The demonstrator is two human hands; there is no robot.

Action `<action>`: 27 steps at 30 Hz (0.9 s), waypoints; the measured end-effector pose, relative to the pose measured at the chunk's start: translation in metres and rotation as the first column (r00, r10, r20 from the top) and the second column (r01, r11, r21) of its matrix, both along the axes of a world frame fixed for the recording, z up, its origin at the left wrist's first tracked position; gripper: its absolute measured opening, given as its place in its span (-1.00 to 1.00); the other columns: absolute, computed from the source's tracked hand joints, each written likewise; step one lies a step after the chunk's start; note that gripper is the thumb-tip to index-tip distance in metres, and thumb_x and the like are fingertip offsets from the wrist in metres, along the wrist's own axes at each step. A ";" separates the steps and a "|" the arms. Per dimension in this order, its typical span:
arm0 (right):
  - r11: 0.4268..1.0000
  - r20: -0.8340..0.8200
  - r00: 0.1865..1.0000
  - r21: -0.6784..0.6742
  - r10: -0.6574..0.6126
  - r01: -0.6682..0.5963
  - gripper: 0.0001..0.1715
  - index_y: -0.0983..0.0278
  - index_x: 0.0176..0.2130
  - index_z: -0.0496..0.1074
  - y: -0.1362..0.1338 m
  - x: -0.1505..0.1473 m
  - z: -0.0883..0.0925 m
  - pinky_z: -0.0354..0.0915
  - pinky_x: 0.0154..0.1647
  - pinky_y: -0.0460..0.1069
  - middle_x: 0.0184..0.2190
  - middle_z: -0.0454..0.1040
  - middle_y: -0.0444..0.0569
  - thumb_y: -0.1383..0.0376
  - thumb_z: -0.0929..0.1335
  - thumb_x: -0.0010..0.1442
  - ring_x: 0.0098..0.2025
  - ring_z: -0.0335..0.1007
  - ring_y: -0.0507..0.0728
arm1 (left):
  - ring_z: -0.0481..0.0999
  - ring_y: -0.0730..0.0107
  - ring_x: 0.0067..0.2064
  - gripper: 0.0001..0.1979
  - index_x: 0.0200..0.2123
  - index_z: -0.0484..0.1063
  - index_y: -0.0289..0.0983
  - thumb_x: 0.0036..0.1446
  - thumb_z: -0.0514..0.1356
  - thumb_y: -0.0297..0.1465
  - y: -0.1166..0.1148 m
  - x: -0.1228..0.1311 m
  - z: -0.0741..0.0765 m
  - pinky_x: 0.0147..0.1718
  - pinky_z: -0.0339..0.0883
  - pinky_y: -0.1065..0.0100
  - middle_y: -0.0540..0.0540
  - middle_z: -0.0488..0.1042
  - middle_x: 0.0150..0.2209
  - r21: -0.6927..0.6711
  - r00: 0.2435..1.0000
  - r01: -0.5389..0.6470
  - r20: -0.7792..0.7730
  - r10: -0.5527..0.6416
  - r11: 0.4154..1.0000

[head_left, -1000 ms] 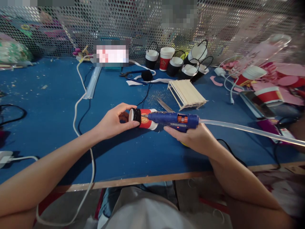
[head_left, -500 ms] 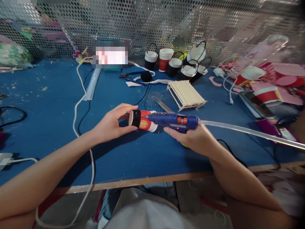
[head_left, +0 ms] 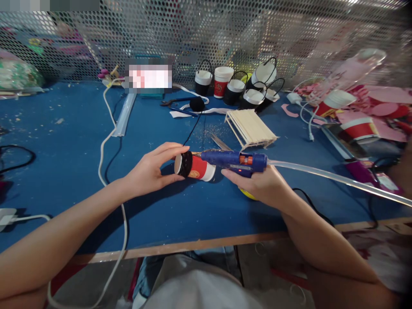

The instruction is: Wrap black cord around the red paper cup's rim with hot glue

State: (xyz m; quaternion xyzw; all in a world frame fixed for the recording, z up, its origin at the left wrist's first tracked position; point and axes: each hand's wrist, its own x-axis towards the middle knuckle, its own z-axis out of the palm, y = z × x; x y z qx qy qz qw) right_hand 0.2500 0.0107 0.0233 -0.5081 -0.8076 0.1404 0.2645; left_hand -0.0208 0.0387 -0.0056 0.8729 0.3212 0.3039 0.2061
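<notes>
My left hand [head_left: 154, 168] holds a red and white paper cup [head_left: 202, 168] on its side, fingers and thumb at the base end, where black cord [head_left: 185, 164] is wound round it. The cord runs back to a black ball of cord [head_left: 197, 104]. In my right hand [head_left: 265, 186] is a blue glue gun [head_left: 233, 161] with a small red light; its nozzle points left at the cup, by the edge of the wound cord. A long clear glue stick [head_left: 334, 177] trails from the gun's rear to the right.
Behind stand several black-wrapped cups [head_left: 236, 91] with cord handles and a red cup [head_left: 222, 83]. A wooden stick rack [head_left: 251, 128] and scissors [head_left: 220, 142] lie beyond the gun. A white cable [head_left: 102, 150] crosses the left; pink scraps [head_left: 383, 107] and a phone [head_left: 346, 141] lie right.
The cup has turned in my left hand, so its gold emblem now faces lower, and its open end has tilted slightly toward me. The nozzle now sits nearer the cord's upper edge.
</notes>
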 end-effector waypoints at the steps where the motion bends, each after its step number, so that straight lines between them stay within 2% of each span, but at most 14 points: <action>1: 1.000 0.033 0.999 0.011 0.025 -0.025 -0.71 0.25 -0.41 0.55 0.000 0.002 0.000 0.22 -0.52 -0.03 -0.80 0.13 -0.18 0.18 0.29 0.12 -0.66 0.17 0.04 | 0.34 0.17 0.12 -0.44 0.16 0.23 -0.25 0.09 0.26 -0.32 0.000 0.000 0.000 0.10 0.30 0.16 -0.24 0.33 0.09 0.010 1.000 0.003 -0.007 -0.003 1.000; 4: 0.994 0.109 0.988 0.024 0.106 -0.109 -0.72 0.19 -0.36 0.58 0.001 0.008 -0.001 0.19 -0.53 -0.02 -0.85 0.02 -0.21 0.23 0.27 0.11 -0.69 0.10 0.05 | 0.34 0.18 0.13 -0.44 0.16 0.22 -0.26 0.10 0.25 -0.33 0.001 -0.001 0.000 0.09 0.30 0.17 -0.25 0.32 0.09 0.034 1.000 0.003 -0.022 -0.002 0.999; 6: 0.994 0.095 0.990 0.007 0.108 -0.109 -0.74 0.18 -0.35 0.57 0.001 0.010 -0.001 0.19 -0.54 -0.02 -0.85 0.02 -0.21 0.22 0.29 0.09 -0.68 0.12 0.06 | 0.34 0.18 0.13 -0.44 0.16 0.21 -0.27 0.10 0.25 -0.34 0.001 -0.002 0.000 0.09 0.30 0.19 -0.26 0.33 0.09 0.058 1.000 0.006 -0.031 -0.004 0.998; 9: 0.999 0.011 1.000 -0.028 0.027 -0.027 -0.75 0.22 -0.38 0.55 0.001 0.006 0.000 0.23 -0.55 -0.03 -0.80 0.20 -0.15 0.16 0.31 0.10 -0.63 0.23 0.07 | 0.35 0.19 0.12 -0.44 0.16 0.21 -0.29 0.10 0.25 -0.34 0.001 -0.002 0.000 0.08 0.31 0.22 -0.27 0.35 0.08 0.110 0.998 0.021 -0.062 -0.014 0.994; 12: 0.996 -0.083 0.995 -0.081 -0.050 0.043 -0.77 0.25 -0.39 0.53 0.000 0.000 0.000 0.28 -0.52 -0.04 -0.65 0.41 -0.09 0.18 0.33 0.09 -0.56 0.34 0.08 | 0.37 0.17 0.11 -0.44 0.17 0.21 -0.29 0.11 0.24 -0.34 0.000 -0.002 0.001 0.08 0.31 0.21 -0.28 0.36 0.07 0.150 0.995 0.028 -0.099 -0.014 0.988; 15: 0.995 -0.068 0.996 -0.083 -0.058 0.052 -0.78 0.26 -0.41 0.53 -0.001 -0.002 0.000 0.29 -0.50 -0.03 -0.64 0.42 -0.08 0.19 0.34 0.08 -0.56 0.35 0.08 | 0.37 0.16 0.11 -0.44 0.17 0.21 -0.28 0.11 0.24 -0.33 0.000 -0.002 0.002 0.08 0.31 0.21 -0.28 0.36 0.08 0.144 0.995 0.027 -0.102 -0.012 0.989; 18: 1.000 0.062 0.998 0.003 -0.025 0.025 -0.75 0.26 -0.40 0.55 -0.001 0.003 -0.002 0.28 -0.49 -0.02 -0.69 0.36 -0.09 0.19 0.32 0.12 -0.58 0.33 0.08 | 0.36 0.16 0.11 -0.43 0.16 0.23 -0.28 0.10 0.25 -0.32 0.000 -0.002 0.001 0.08 0.32 0.19 -0.27 0.35 0.08 0.072 0.999 0.010 -0.051 -0.006 0.997; 21: 0.980 0.278 0.954 0.123 0.114 -0.153 -0.69 0.19 -0.32 0.58 -0.001 0.008 -0.003 0.29 -0.44 -0.02 -0.76 0.29 -0.11 0.35 0.24 0.16 -0.55 0.34 0.10 | 0.38 0.15 0.08 -0.43 0.13 0.28 -0.28 0.04 0.30 -0.30 0.001 0.000 -0.001 0.05 0.36 0.17 -0.26 0.35 0.06 -0.030 0.999 -0.031 0.034 0.032 0.999; 23: 0.954 0.381 0.911 0.177 0.159 -0.241 -0.61 0.15 -0.28 0.58 -0.001 0.011 -0.003 0.30 -0.41 -0.02 -0.79 0.25 -0.12 0.42 0.20 0.15 -0.53 0.36 0.11 | 0.43 0.17 0.03 -0.42 0.10 0.31 -0.28 0.00 0.32 -0.28 0.001 0.001 -0.003 -0.02 0.42 0.18 -0.25 0.35 0.04 -0.115 0.994 -0.057 0.087 0.067 0.992; 25: 0.950 0.395 0.905 0.189 0.157 -0.248 -0.62 0.14 -0.29 0.58 -0.002 0.012 -0.004 0.32 -0.39 -0.01 -0.78 0.24 -0.12 0.39 0.21 0.17 -0.51 0.36 0.11 | 0.48 0.22 -0.06 -0.41 0.08 0.34 -0.28 -0.03 0.33 -0.26 0.001 0.003 -0.003 -0.11 0.48 0.21 -0.23 0.36 0.01 -0.204 0.986 -0.082 0.123 0.109 0.976; 27: 0.969 0.330 0.934 0.151 0.136 -0.194 -0.69 0.15 -0.29 0.58 -0.003 0.013 -0.004 0.34 -0.41 -0.01 -0.78 0.23 -0.12 0.30 0.24 0.18 -0.53 0.35 0.11 | 0.51 0.28 -0.16 -0.42 0.05 0.36 -0.29 -0.05 0.34 -0.24 0.000 0.004 -0.003 -0.20 0.51 0.22 -0.21 0.37 -0.04 -0.277 0.978 -0.106 0.143 0.150 0.955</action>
